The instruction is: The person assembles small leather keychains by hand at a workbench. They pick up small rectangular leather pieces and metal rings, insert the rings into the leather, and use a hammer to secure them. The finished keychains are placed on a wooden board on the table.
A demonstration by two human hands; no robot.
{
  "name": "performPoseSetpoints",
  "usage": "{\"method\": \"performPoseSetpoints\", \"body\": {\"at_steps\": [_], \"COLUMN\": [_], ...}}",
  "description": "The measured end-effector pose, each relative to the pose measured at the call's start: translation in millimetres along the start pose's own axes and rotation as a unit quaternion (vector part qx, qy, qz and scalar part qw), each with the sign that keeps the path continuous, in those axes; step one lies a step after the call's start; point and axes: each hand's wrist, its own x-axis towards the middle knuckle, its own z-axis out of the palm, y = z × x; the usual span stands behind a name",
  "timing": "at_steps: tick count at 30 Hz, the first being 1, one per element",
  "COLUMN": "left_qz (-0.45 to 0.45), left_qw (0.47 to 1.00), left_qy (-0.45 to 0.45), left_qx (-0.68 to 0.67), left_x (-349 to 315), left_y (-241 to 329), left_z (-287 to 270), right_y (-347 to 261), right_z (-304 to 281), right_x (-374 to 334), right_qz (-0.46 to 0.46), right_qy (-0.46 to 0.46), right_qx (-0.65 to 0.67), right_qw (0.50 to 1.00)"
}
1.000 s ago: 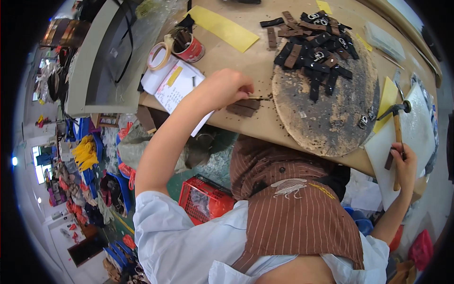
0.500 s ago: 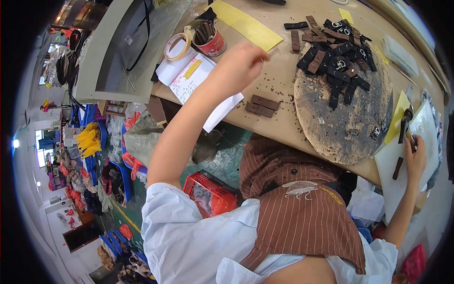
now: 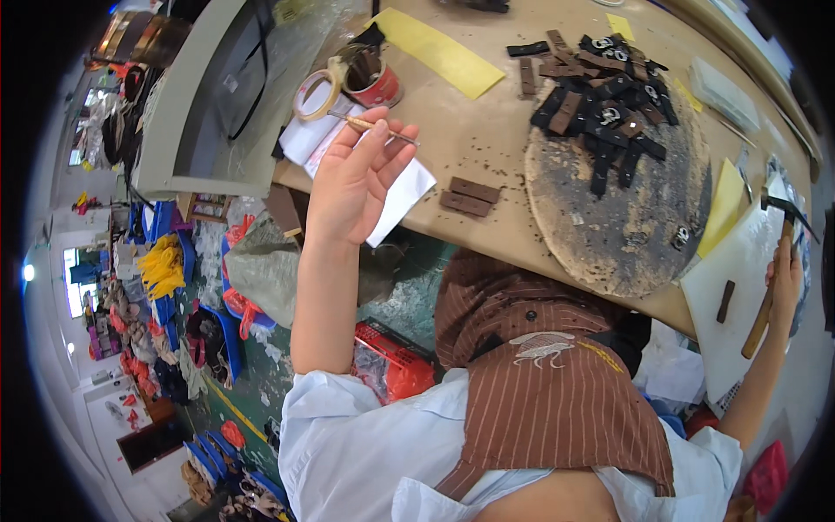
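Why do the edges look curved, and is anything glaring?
Head view: the wide fisheye lens bows the brown table along its right side; the picture's corners go black; a bright light glares at far left; the left hand looks fairly clear.

Pinched under the thumb of the upturned left hand (image 3: 350,181): a slim tool (image 3: 358,124), tan in the middle, with a thin greyish end and a darker rod at the other, tilted across the fingers and raised above the table (image 3: 470,122). Gripped in the right hand (image 3: 785,278): a hammer (image 3: 765,304), dark head at the far end, plain wooden handle slanting back toward the body.
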Motion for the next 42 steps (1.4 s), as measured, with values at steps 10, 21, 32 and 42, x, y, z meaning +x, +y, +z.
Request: {"method": "performPoseSetpoints", "body": {"at_steps": [10, 21, 32, 42], "left_qz": [-0.151, -0.095, 0.075, 0.054], "left_qw": [0.961, 0.884, 0.845, 0.853], "left_qy": [-0.226, -0.426, -0.434, -0.420], "left_qx": [0.049, 0.164, 0.303, 0.306], "left_x": [-21.0, -60.9, -66.8, -68.5], "left_y": [-123.2, -226.6, -270.9, -268.6], "left_z": [155.8, 299.3, 312.8, 314.5], "right_y": [-48.3, 1.3, 18.0, 9.3], "right_z": [-39.6, -82.7, -72.3, -78.1], "right_x": [-146.3, -203.7, -189.2, -178.9], "right_qz": [0.014, 0.076, 0.037, 0.013], "right_qy": [0.035, 0.086, 0.047, 0.026], "right_qx": [-0.065, -0.019, -0.008, -0.045], "right_qw": [0.997, 0.993, 0.998, 0.999]}}
